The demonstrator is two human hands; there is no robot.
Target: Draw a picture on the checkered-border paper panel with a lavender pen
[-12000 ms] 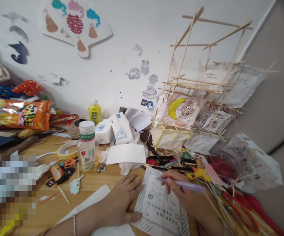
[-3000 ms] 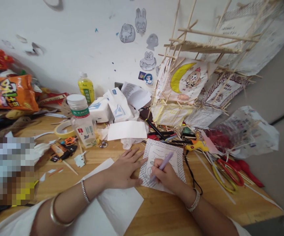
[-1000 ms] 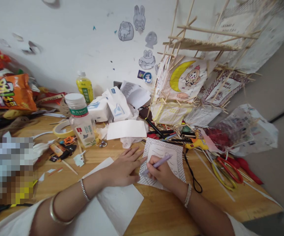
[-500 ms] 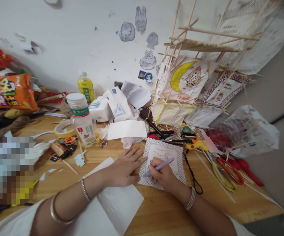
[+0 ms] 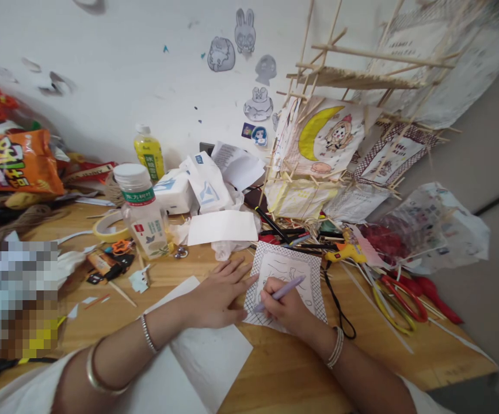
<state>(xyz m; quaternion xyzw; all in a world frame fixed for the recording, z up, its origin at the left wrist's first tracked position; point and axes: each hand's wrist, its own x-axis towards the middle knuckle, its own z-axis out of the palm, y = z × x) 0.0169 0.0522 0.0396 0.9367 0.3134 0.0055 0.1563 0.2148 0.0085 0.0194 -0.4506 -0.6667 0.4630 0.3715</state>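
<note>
My right hand (image 5: pixel 287 306) is closed around a light purple pen (image 5: pixel 290 286), its tip low against a drawing sheet (image 5: pixel 313 267). The sheet has a crosshatched border and line drawings in its middle; my hand covers its lower part. Flat on the table, fingers spread, lies my left hand (image 5: pixel 217 296), with its fingertips at the sheet's left edge. Beneath the left hand and forearm are blank white papers (image 5: pixel 214 368).
A stick frame with painted panels (image 5: pixel 331 135) stands at the back right. Nearer are a yellow glue gun (image 5: pixel 346 253) and red-handled scissors (image 5: pixel 404 296). To the left stand a clear bottle (image 5: pixel 145 221), tissue packs (image 5: pixel 208 187) and a tape roll (image 5: pixel 111 225).
Both hands stay in nearly the same place, the right still holding the pen on the sheet. The whole view has shifted very slightly.
</note>
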